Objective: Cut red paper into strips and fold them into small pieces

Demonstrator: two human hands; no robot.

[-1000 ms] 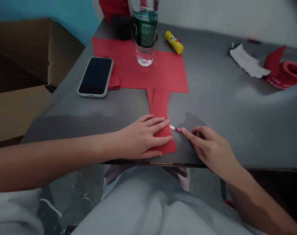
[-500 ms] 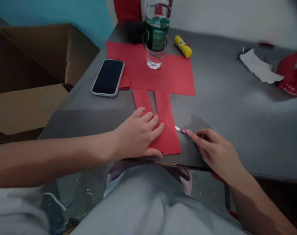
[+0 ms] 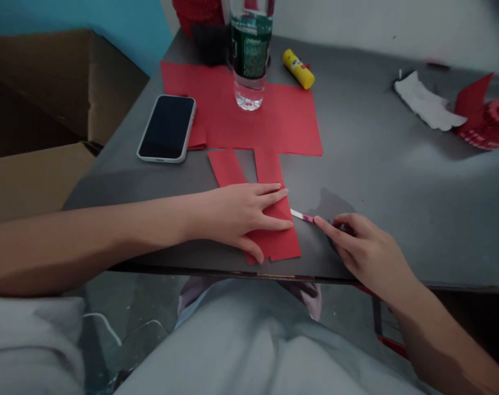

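Observation:
My left hand lies flat with fingers spread over two red paper strips near the table's front edge. Its fingertips reach across the right strip, while the palm covers part of the left strip. In my right hand is a craft knife with a pink body and a pale blade, its rear part hidden by the fingers. The index finger lies along the knife, and the blade tip meets the right edge of the right strip. Behind the strips lies a large red paper sheet.
A water bottle stands on the large sheet, with a yellow glue stick behind it. A phone lies at the left. Farther right are a white paper scrap and a red paper roll. A cardboard box stands left of the table.
My left hand has slid right, from mostly the left strip onto the right one, with its fingers stretched out. The right hand keeps the knife at the strip's edge. The view has shifted slightly.

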